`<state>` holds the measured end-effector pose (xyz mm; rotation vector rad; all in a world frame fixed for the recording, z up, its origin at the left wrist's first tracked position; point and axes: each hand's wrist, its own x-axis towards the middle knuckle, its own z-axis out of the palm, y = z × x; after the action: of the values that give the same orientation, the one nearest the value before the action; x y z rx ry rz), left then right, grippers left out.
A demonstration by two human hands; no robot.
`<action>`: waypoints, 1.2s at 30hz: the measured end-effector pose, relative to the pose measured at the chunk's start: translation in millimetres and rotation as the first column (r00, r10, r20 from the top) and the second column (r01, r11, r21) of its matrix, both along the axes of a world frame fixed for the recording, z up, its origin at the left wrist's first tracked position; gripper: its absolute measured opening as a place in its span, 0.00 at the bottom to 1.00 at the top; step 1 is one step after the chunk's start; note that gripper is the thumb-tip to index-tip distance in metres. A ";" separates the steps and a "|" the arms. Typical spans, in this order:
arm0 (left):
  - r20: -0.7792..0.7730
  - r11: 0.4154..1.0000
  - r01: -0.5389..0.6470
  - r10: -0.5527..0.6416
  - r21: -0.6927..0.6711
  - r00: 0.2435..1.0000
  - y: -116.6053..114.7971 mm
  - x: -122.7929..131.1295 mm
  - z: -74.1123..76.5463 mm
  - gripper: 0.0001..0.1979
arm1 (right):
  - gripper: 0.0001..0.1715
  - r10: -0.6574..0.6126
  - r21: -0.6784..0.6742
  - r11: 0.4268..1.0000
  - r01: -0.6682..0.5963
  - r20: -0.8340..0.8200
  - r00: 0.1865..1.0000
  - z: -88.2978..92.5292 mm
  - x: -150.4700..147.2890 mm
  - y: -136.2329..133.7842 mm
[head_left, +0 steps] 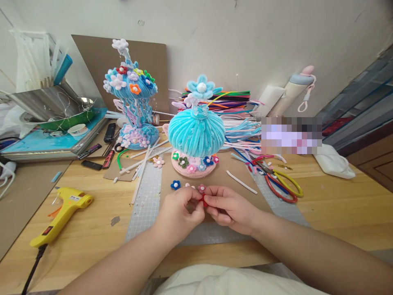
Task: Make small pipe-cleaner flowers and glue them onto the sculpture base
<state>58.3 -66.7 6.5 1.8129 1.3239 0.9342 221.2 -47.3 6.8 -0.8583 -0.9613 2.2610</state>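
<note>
Between the fingertips of my left hand (182, 209) and my right hand (229, 207) is a small red pipe cleaner piece (203, 200), mostly covered by the fingers. Both hands are pinched shut on it above the cardboard sheet. Just beyond them lie a blue pipe cleaner flower (175, 184) and a pink flower (202, 188), each with a white centre. Behind stands a turquoise domed pipe cleaner lamp (196, 131) on a round pink base (194, 174) with small flowers, topped by a large light-blue flower (201, 87).
A second flowered blue lamp (132, 86) stands back left. A yellow glue gun (63, 211) lies at left, its cord running off the front. Scissors (281, 180) lie at right on the grey cutting mat (143, 221). Bundled pipe cleaners (242, 129) are at the back.
</note>
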 end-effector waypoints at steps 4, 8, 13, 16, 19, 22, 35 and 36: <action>-0.047 0.996 -0.014 0.018 0.084 0.999 -1.2 -0.4 0.9 0.03 | 0.13 -0.009 0.004 1.000 0.010 -0.019 1.000 0.1 -0.9 -1.1; -0.073 0.993 -0.007 0.016 0.119 0.997 -1.6 -0.5 1.0 0.03 | 0.12 -0.014 0.014 1.000 0.015 -0.016 1.000 0.3 -1.6 -0.8; -0.101 0.993 0.001 0.011 0.120 0.995 -1.1 -0.7 2.0 0.03 | 0.13 -0.023 0.035 0.999 0.022 0.019 1.000 0.4 -2.5 -0.9; -0.067 0.994 0.005 0.003 0.109 0.998 -1.6 0.0 3.9 0.03 | 0.13 -0.054 0.095 0.994 0.047 0.074 0.996 0.3 -2.8 -1.3; 0.026 1.000 -0.015 0.015 0.013 1.000 -2.0 2.2 4.9 0.02 | 0.12 -0.062 0.136 0.990 0.047 0.105 0.993 0.6 -2.6 -1.1; 0.204 0.987 -0.012 0.046 -0.163 0.978 -0.3 5.0 4.5 0.01 | 0.12 -0.059 0.199 0.980 0.028 0.153 0.987 2.2 -2.6 -1.0; 0.571 0.789 0.217 0.197 -0.575 0.797 9.3 2.8 2.8 0.12 | 0.10 -0.240 0.661 0.738 -0.135 0.444 0.863 -0.9 1.5 -3.0; 0.570 0.787 0.219 0.196 -0.577 0.798 8.7 2.6 3.1 0.12 | 0.10 -0.253 0.685 0.714 -0.146 0.447 0.858 -1.1 2.0 -2.8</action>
<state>60.9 -58.0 9.6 0.8854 1.0172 0.8314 223.1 -50.1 5.7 -1.1068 -1.8499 1.3799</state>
